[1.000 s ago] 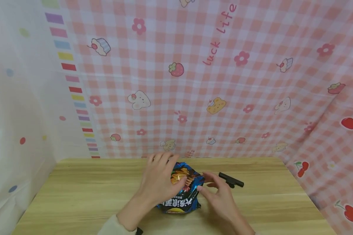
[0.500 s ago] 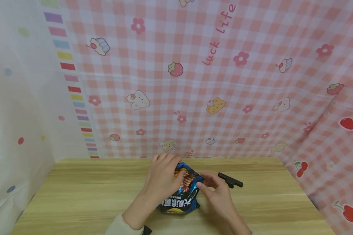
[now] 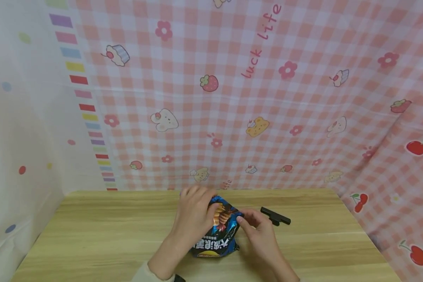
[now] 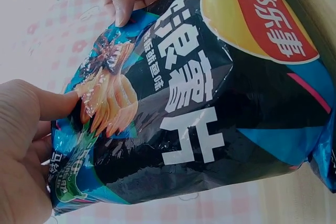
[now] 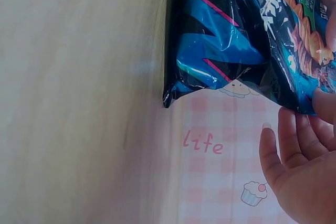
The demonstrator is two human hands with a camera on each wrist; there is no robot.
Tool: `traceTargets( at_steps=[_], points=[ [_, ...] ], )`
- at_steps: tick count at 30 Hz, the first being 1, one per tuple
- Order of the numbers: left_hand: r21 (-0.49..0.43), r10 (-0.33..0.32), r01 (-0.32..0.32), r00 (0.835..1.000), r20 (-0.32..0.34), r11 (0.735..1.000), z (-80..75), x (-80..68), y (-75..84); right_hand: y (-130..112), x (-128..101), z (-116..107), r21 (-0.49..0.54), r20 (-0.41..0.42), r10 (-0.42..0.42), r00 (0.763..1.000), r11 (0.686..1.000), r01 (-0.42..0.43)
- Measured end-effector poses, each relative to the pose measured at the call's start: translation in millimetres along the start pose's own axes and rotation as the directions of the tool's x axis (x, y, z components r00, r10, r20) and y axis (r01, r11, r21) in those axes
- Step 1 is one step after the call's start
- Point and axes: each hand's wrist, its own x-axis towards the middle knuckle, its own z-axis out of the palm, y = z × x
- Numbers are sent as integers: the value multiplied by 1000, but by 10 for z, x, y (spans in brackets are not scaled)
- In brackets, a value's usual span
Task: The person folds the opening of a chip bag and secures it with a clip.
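Observation:
A black and blue bag of potato chips [image 3: 216, 235] stands on the wooden table [image 3: 98, 235], tilted up toward the far side. My left hand [image 3: 194, 214] grips its upper left part, thumb pressed on the printed front [image 4: 52, 106]. My right hand [image 3: 257, 231] is at the bag's upper right corner and pinches the edge there with thumb and a fingertip [image 4: 123, 3]. In the right wrist view the bag [image 5: 231, 40] fills the top, and my other right fingers [image 5: 286, 156] hang loose behind it.
A small black clip [image 3: 275, 216] lies on the table just right of my right hand. Pink checked cloth [image 3: 268, 117] covers the back and right walls, and a white dotted cloth [image 3: 21, 137] hangs on the left.
The bag has been tipped up more upright. My left hand slid a little right and gathered the bag's top; my right thumb closed onto the bag's upper right corner.

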Motion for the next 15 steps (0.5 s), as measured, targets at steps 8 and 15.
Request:
traceTargets(
  at_steps=[8, 15],
  points=[
    [-37, -17, 16, 1000, -11, 999, -10, -3, -15, 0, -1, -6, -24, -15, 12, 1000, 1000, -12],
    [-53, -2, 0, 999, -45, 999, -2, -11, -42, -6, 1, -4, -31, -19, 15, 1000, 999, -16]
  ],
)
